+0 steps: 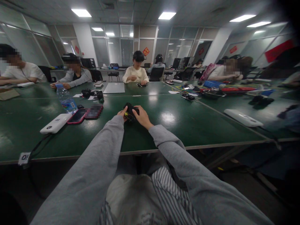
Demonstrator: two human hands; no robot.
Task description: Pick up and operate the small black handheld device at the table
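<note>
1. Green table (187,125), big, glossy, ceiling lights reflect on it; several tables pushed together, seams visible.
2. Other ppl seated round far side and left, 1 w/ dark headset opposite; faces blurred.
3. Containers: blue tray (212,83) far right, contents too small to tell. Red tray (234,89) beside it, yellow cables run over it. Clear water bottle (66,100) w/ blue label on left, lying tilted, looks partly full, can't tell level.
4. White flat device (243,117) on right, well apart from hands. White power bank (55,123) on left, cable off table edge to tag marked "10".
5. Pink-cased phone (77,116) just beside power bank, touching a blurred dark item.
6. Closed grey laptop (114,87) far centre.
7. Black gadget (130,113), small, dark plastic, yellow bits showing at lower left side; sits at table centre, just off or on the surface, can't tell which, between both hands.
8. Left hand (122,113): grey sleeve, fingers pinched on gadget's left/yellow edge.
9. Right hand (142,117): grey sleeve, fingers closed round gadget's right side, thumb on top.
</note>
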